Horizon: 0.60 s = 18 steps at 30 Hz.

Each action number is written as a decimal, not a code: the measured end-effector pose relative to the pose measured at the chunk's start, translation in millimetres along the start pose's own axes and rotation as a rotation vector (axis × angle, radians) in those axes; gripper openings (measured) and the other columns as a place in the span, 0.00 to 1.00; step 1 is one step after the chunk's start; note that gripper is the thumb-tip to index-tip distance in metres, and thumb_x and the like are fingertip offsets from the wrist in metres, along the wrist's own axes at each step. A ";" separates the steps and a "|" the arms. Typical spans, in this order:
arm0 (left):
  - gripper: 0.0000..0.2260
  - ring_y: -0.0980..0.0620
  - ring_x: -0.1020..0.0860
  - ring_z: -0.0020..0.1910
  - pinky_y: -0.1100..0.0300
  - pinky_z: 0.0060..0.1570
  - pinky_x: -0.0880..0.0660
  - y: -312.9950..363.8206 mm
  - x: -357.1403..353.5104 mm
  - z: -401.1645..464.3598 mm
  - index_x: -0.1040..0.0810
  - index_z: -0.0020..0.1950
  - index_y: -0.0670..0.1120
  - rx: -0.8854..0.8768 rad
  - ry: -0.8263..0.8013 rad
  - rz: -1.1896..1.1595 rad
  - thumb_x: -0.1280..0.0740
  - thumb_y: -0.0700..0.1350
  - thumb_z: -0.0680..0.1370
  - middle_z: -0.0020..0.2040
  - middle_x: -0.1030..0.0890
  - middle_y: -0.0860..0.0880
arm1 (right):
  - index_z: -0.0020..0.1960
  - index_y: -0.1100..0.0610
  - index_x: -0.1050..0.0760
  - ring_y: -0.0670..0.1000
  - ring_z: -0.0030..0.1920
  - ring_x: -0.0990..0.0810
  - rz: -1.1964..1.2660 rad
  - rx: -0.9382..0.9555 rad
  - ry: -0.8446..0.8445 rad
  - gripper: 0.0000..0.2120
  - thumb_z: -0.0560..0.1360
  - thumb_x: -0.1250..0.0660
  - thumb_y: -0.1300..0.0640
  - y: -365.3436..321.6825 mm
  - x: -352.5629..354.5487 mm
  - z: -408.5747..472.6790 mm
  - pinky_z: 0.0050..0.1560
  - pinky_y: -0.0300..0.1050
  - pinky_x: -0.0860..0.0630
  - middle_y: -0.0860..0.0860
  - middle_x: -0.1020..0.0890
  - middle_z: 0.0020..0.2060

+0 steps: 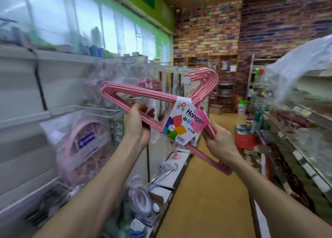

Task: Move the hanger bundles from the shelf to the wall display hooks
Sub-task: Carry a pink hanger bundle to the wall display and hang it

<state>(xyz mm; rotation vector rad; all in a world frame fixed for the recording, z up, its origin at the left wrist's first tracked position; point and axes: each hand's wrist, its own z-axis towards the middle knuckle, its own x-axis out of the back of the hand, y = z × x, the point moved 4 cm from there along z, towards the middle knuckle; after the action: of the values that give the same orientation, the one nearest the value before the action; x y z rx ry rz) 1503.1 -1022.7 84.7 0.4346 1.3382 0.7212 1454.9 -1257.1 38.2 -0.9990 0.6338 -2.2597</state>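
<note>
- Pink hanger bundle (143, 96) is held in both hands, raised in mid-air above the aisle floor (212, 193), clear of every shelf.
- Left hand (137, 124): grip closed around the lower bar of the bundle, fingers wrapped from behind, thumb side toward the camera.
- Right hand (218, 139): grip closed on the bundle's sloping arm, just beside the paper label (185, 121).
- Bundle is tilted; the hook ends (206, 76) point up and to the right, one corner reaches out left and another runs down past the right wrist.
- Label wraps the bundle's middle, printed "Hanger", with coloured leaf shapes and a barcode at its lower edge.
- White shelving (21, 87) runs along the left; bagged pink goods (84, 148) hang against it, blurred.
- Right-hand shelves (305, 130) carry goods too blurred to identify.
- Brick-pattern wall (215, 22) closes the aisle's far end.
</note>
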 end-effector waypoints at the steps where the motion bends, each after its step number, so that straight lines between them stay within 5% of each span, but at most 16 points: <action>1: 0.03 0.47 0.23 0.39 0.51 0.48 0.22 10.2 5.8 -5.1 0.27 0.43 0.44 -0.030 0.015 0.012 0.37 0.38 0.77 0.35 0.26 0.47 | 0.55 0.47 0.24 0.37 0.37 0.23 0.020 0.029 -0.017 0.07 0.81 0.35 0.57 -7.0 -6.2 -0.3 0.33 0.30 0.31 0.39 0.22 0.39; 4: 0.04 0.48 0.21 0.37 0.53 0.44 0.22 44.1 26.3 -27.8 0.27 0.43 0.43 -0.151 0.079 0.054 0.37 0.38 0.78 0.33 0.23 0.48 | 0.61 0.49 0.23 0.42 0.37 0.22 0.079 0.094 -0.057 0.11 0.80 0.35 0.58 -27.3 -29.7 -4.0 0.35 0.40 0.28 0.40 0.20 0.39; 8: 0.04 0.46 0.20 0.40 0.53 0.42 0.22 90.8 61.1 -67.3 0.29 0.47 0.45 -0.307 0.154 0.142 0.37 0.37 0.78 0.35 0.23 0.48 | 0.61 0.50 0.23 0.52 0.40 0.20 0.188 0.170 -0.127 0.12 0.80 0.35 0.59 -62.5 -66.9 -21.5 0.34 0.37 0.31 0.46 0.19 0.40; 11: 0.05 0.46 0.19 0.37 0.56 0.39 0.21 127.5 87.1 -104.5 0.30 0.50 0.45 -0.402 0.248 0.209 0.37 0.36 0.78 0.36 0.23 0.47 | 0.58 0.49 0.23 0.40 0.36 0.20 0.297 0.201 -0.205 0.10 0.79 0.35 0.61 -95.8 -93.1 -42.1 0.33 0.31 0.32 0.40 0.21 0.35; 14: 0.05 0.46 0.21 0.36 0.51 0.47 0.24 166.9 108.1 -146.3 0.30 0.49 0.46 -0.465 0.302 0.236 0.37 0.36 0.79 0.39 0.25 0.45 | 0.61 0.48 0.23 0.44 0.39 0.19 0.392 0.249 -0.286 0.14 0.78 0.33 0.61 -137.5 -116.4 -67.9 0.41 0.42 0.24 0.45 0.16 0.40; 16: 0.06 0.46 0.21 0.37 0.48 0.51 0.24 195.5 124.5 -175.4 0.31 0.53 0.45 -0.521 0.349 0.269 0.37 0.37 0.79 0.41 0.26 0.45 | 0.63 0.49 0.23 0.51 0.42 0.19 0.438 0.290 -0.326 0.16 0.78 0.33 0.61 -169.8 -129.1 -85.7 0.43 0.46 0.26 0.51 0.15 0.45; 18: 0.09 0.46 0.21 0.40 0.47 0.55 0.23 225.1 140.7 -207.4 0.32 0.58 0.44 -0.585 0.404 0.303 0.37 0.37 0.80 0.42 0.25 0.44 | 0.62 0.50 0.22 0.47 0.37 0.21 0.488 0.331 -0.368 0.15 0.78 0.33 0.62 -205.0 -139.9 -103.8 0.42 0.45 0.30 0.53 0.16 0.44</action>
<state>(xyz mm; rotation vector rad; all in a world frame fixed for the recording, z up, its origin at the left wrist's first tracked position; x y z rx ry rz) 1260.8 -788.8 91.6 0.0129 1.3646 1.4594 1386.8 -996.9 33.1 -0.9372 0.2876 -1.6322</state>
